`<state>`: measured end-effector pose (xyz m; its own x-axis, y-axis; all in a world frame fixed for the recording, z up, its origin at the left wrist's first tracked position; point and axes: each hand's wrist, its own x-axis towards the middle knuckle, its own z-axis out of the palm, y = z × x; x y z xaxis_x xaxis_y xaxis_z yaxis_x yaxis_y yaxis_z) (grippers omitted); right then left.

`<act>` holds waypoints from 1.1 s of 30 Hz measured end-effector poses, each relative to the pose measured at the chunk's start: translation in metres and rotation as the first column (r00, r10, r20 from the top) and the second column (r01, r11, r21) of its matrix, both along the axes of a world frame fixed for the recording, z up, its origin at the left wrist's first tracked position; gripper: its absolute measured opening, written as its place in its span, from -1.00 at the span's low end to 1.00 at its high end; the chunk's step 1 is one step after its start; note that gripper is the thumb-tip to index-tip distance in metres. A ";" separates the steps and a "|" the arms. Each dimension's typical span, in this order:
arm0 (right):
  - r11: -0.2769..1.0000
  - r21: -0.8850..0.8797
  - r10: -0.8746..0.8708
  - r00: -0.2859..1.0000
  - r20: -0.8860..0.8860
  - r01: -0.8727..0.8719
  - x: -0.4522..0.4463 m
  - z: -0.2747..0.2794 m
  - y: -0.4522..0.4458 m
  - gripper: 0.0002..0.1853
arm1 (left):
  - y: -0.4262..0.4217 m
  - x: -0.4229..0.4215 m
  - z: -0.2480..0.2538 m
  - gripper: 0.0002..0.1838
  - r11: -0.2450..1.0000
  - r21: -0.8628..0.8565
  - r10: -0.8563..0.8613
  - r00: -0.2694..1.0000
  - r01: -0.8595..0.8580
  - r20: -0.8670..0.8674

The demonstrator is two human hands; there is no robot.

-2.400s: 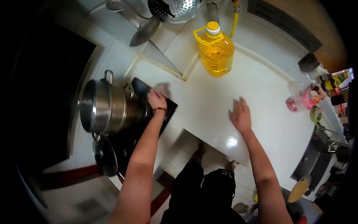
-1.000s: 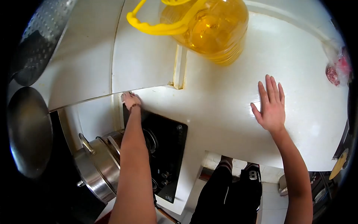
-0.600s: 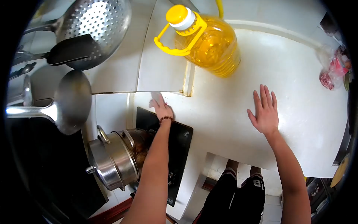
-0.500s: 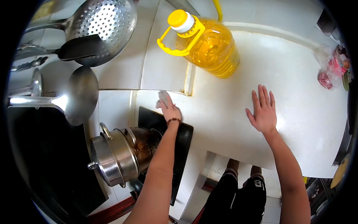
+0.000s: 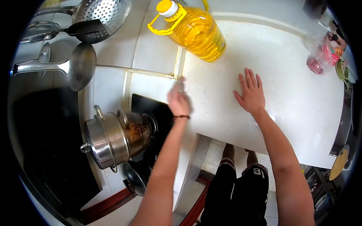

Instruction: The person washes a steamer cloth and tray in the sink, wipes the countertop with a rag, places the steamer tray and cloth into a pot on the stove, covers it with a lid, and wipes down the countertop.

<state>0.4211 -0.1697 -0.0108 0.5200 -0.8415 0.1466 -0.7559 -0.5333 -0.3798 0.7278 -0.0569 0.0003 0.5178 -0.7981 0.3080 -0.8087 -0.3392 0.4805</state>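
My left hand (image 5: 178, 101), slightly blurred, presses a greyish cloth (image 5: 181, 86) to the white countertop (image 5: 218, 120) just right of the black stove top (image 5: 145, 103). Only part of the cloth shows past the fingers. A beaded bracelet (image 5: 181, 116) circles that wrist. Flat on the counter, fingers stretched out, lies my right hand (image 5: 252, 92), which holds nothing. Small dark specks are scattered between the two hands. Beyond them a big bottle of yellow oil (image 5: 201, 35), with a yellow cap and handle, stands by the wall ledge.
A steel pot (image 5: 109, 141) sits on the stove at left, with a dark lidded pan (image 5: 135, 177) near it. A skimmer (image 5: 103, 17), a black spatula (image 5: 86, 31) and a ladle (image 5: 82, 66) hang above. Plastic-wrapped items (image 5: 320, 60) lie at the far right.
My left hand has moved right with the cloth, from behind the stove onto the open counter. The camera view has shifted, while my right hand stays flat on the counter.
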 end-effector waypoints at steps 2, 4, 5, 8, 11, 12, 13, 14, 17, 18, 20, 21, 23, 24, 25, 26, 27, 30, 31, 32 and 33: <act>1.000 -0.014 -0.004 0.999 -0.045 0.003 0.000 -0.001 0.000 -0.28 | 0.003 0.056 0.008 -0.51 0.994 0.039 0.094 0.989 -0.099 0.111; 1.000 -0.005 -0.002 0.999 -0.052 0.001 0.001 0.000 0.000 -0.28 | 0.007 0.096 0.011 -0.44 0.935 0.326 0.210 0.960 -0.142 -0.184; 1.000 -0.011 -0.006 0.999 -0.049 0.005 0.003 0.001 -0.001 -0.29 | 0.006 0.103 0.000 -0.39 0.945 0.327 0.041 0.996 -0.014 -0.077; 1.000 0.010 -0.011 0.998 -0.070 0.012 0.005 0.001 -0.002 -0.30 | 0.002 0.074 -0.016 -0.22 0.936 0.344 -0.177 0.942 0.072 0.284; 1.000 0.011 -0.008 0.997 -0.083 0.009 0.007 0.002 -0.002 -0.29 | 0.009 0.032 -0.042 -0.38 0.946 0.322 -0.109 0.961 0.022 0.253; 1.000 0.013 -0.003 0.997 -0.083 0.004 0.007 0.002 -0.002 -0.29 | 0.015 0.013 -0.051 -0.39 0.927 0.373 -0.134 0.950 0.019 0.283; 1.000 0.019 -0.008 0.996 -0.090 0.009 0.008 0.002 -0.002 -0.29 | 0.018 -0.011 -0.047 -0.39 0.930 0.356 -0.196 0.946 0.095 0.258; 1.000 0.025 -0.017 0.995 -0.097 0.019 0.009 0.002 -0.002 -0.28 | 0.021 -0.037 -0.048 -0.39 0.933 0.333 -0.216 0.952 0.136 0.216; 1.000 0.017 -0.022 0.994 -0.107 0.024 0.008 0.005 -0.002 -0.28 | 0.026 -0.092 -0.028 -0.49 0.897 0.310 -0.343 0.939 0.315 0.037; 1.000 0.010 -0.024 0.994 -0.107 0.025 0.008 0.005 -0.003 -0.28 | 0.028 -0.097 -0.026 -0.53 0.882 0.259 -0.418 0.907 0.394 0.041; 1.000 0.020 -0.018 0.996 -0.088 0.020 0.007 0.004 -0.003 -0.28 | 0.018 -0.081 -0.022 -0.60 0.900 0.203 -0.385 0.922 0.385 -0.041; 0.999 0.021 -0.022 0.996 -0.092 0.024 0.006 0.004 -0.002 -0.28 | 0.014 -0.063 -0.015 -0.60 0.923 0.186 -0.338 0.941 0.337 -0.028; 1.000 0.015 -0.025 0.995 -0.099 0.027 0.007 0.002 -0.001 -0.29 | 0.002 -0.031 0.007 -0.59 0.960 0.148 -0.239 0.971 0.238 -0.011; 0.999 0.023 -0.033 0.994 -0.107 0.035 0.006 0.001 -0.002 -0.29 | 0.007 -0.005 -0.010 -0.50 0.989 0.035 -0.150 0.974 0.146 0.170; 0.999 0.016 -0.030 0.995 -0.093 0.031 0.005 0.001 -0.003 -0.29 | 0.004 0.007 0.005 -0.44 0.986 0.034 -0.161 0.987 0.160 0.024; 1.000 0.007 -0.023 0.997 -0.077 0.024 0.005 0.001 -0.002 -0.30 | 0.008 0.026 -0.003 -0.44 0.982 0.150 -0.113 0.993 0.115 -0.021; 1.000 0.012 -0.025 0.996 -0.081 0.026 0.005 0.000 0.000 -0.30 | 0.012 0.035 -0.015 -0.45 0.970 0.223 -0.103 0.995 0.099 0.009; 1.000 -0.001 -0.029 0.997 -0.070 0.029 0.005 0.000 -0.004 -0.31 | 0.004 0.022 -0.031 -0.45 0.926 0.350 -0.202 0.969 0.141 0.143; 1.000 0.001 -0.029 0.998 -0.062 0.029 0.004 0.000 -0.004 -0.31 | 0.001 0.011 -0.034 -0.44 0.889 0.421 -0.301 0.923 0.182 0.238; 1.000 0.007 -0.026 0.998 -0.053 0.026 0.004 0.000 -0.003 -0.32 | -0.006 0.001 -0.027 -0.44 0.858 0.366 -0.450 0.870 0.361 0.199; 1.000 0.007 -0.029 0.998 -0.057 0.029 0.003 -0.001 -0.003 -0.32 | -0.013 -0.005 -0.026 -0.42 0.831 0.380 -0.499 0.846 0.406 0.187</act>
<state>0.4245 -0.1722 -0.0116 0.5027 -0.8574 0.1105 -0.7915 -0.5079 -0.3401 0.7223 -0.0702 -0.0256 0.0080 -0.9973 0.0725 -0.9878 0.0034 0.1554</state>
